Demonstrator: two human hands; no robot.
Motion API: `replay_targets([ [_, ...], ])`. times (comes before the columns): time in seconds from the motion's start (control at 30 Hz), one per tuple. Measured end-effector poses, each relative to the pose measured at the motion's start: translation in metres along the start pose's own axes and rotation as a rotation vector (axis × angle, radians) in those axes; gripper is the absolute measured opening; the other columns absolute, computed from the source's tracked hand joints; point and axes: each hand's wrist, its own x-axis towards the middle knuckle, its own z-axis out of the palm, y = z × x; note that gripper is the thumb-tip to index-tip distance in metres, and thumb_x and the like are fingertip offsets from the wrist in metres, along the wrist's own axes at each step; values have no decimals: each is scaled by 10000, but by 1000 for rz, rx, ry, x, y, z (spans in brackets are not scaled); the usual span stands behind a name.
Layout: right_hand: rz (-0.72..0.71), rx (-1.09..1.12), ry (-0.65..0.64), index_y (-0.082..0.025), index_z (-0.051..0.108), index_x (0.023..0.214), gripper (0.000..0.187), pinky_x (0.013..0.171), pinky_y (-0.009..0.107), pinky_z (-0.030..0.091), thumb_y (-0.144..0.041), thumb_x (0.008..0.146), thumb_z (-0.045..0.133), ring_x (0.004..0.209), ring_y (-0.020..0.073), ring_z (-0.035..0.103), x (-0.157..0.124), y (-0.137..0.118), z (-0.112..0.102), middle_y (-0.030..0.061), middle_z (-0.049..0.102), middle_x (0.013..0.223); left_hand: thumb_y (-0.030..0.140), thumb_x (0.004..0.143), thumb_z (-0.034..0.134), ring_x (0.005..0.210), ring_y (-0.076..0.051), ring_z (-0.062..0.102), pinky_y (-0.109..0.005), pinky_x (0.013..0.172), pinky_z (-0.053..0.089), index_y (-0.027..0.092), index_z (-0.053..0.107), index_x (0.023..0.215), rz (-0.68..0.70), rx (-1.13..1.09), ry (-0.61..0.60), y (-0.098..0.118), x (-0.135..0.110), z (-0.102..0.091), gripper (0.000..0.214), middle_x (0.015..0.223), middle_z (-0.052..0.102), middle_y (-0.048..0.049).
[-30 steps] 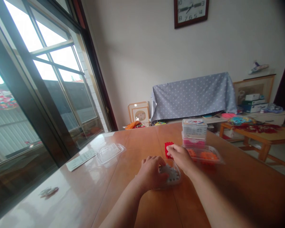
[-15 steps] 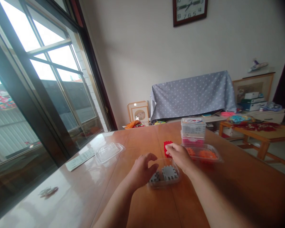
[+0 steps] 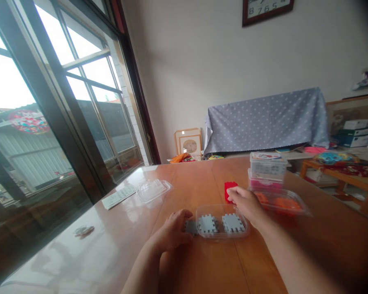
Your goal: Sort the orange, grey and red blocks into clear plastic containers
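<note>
My left hand (image 3: pixel 170 232) is at the left end of a clear plastic tray (image 3: pixel 221 234), its fingers on a grey notched foam piece (image 3: pixel 190 227) that sits just outside the tray's left wall. Inside the tray lie two more grey notched pieces (image 3: pixel 207 224) (image 3: pixel 233 223), side by side. My right hand (image 3: pixel 245 206) reaches over the tray's far edge, its fingertips gripping a red interlocking block (image 3: pixel 230 192) that stands on the wooden table (image 3: pixel 202 265). The block's lower part is hidden by those fingers.
Behind my right hand stand stacked plastic boxes (image 3: pixel 266 173) with pink contents, next to a clear tray of orange pieces (image 3: pixel 282 203). To the left lie a clear lid (image 3: pixel 153 191) and a printed card (image 3: pixel 119 197). The glossy table ends at a window on the left.
My left hand has moved left, and a grey piece now lies beyond the tray's left wall. The view has turned slightly right. My right hand stays on the red block.
</note>
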Motion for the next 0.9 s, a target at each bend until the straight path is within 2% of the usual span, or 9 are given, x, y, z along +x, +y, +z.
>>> replay_targets([
  [0.1,17,-10,-6,-196,738,905,389,702,303,491,-550,877,579,739,209,685,0,1,0,45,759,786,167,655,715,1057,-280,578,-388,921,477,275,631,1155,-45,84,-39,4,-1,1,519,1120,652,-47],
  [0.3,31,-17,-15,-194,736,935,389,729,316,495,-544,887,574,797,226,696,1,4,1,61,765,823,158,664,691,997,-261,590,-342,842,480,250,652,1058,-21,75,-3,0,3,-1,407,1066,661,-45],
  [0.4,34,-10,-18,-191,729,940,386,747,320,495,-539,894,569,831,232,703,1,5,1,66,768,845,127,680,661,957,-230,604,-318,822,475,224,649,1015,-25,33,73,-5,5,-1,349,1048,674,-41],
  [0.5,28,-1,-25,-189,722,917,383,761,322,493,-537,898,566,848,235,706,1,5,1,69,767,849,160,727,692,961,-218,614,-321,855,470,214,636,996,-18,-38,201,-4,7,-1,280,1030,680,-37],
  [0.67,11,-30,-18,-189,727,931,385,761,323,486,-533,904,557,840,233,695,-1,1,0,67,766,852,305,860,698,1098,-227,603,-360,990,447,239,601,1127,114,-188,362,11,8,3,293,1150,666,-46],
  [0.77,-28,-64,-10,-191,734,934,390,737,316,478,-533,904,549,806,227,679,-3,-2,0,61,763,844,337,863,723,1213,-251,557,-396,1079,411,259,582,1222,183,-209,356,22,7,12,394,1264,627,-64],
  [0.9,-76,-127,-14,-197,727,903,402,712,300,458,-545,912,528,765,208,652,-5,-4,1,42,747,820,288,818,755,1254,-283,520,-448,1106,391,279,587,1247,180,-168,256,33,7,23,461,1296,604,-72],
])
